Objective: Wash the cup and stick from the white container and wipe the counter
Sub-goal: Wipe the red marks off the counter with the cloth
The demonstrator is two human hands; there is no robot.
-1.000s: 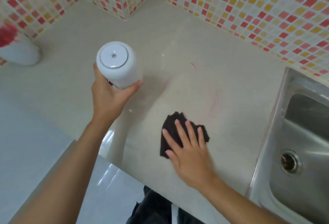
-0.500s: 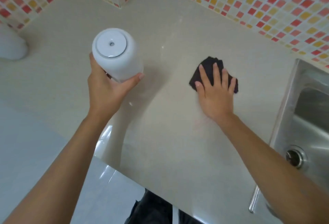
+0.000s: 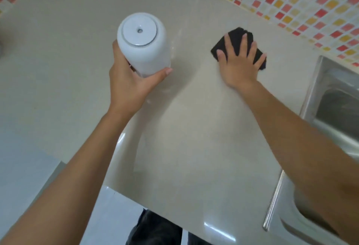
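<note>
Wiping step: right hand (image 3: 240, 64) presses flat on the dark folded cloth (image 3: 238, 36) near the beige stone counter's (image 3: 194, 137) back edge, left hand (image 3: 129, 85) grips the white cylindrical container (image 3: 143, 50) aloft; next, sweep the unwiped counter.

Head camera, looking steeply down from above the counter

The single wide-angle view sat at head height, faced forward and down onto the beige counter (image 3: 174, 147), and stood close enough that both forearms filled the lower frame. Its far edge took in the mosaic tiled wall (image 3: 291, 1), its right edge the steel sink (image 3: 330, 99), its bottom edge the floor. No second view shared the scene.
</note>
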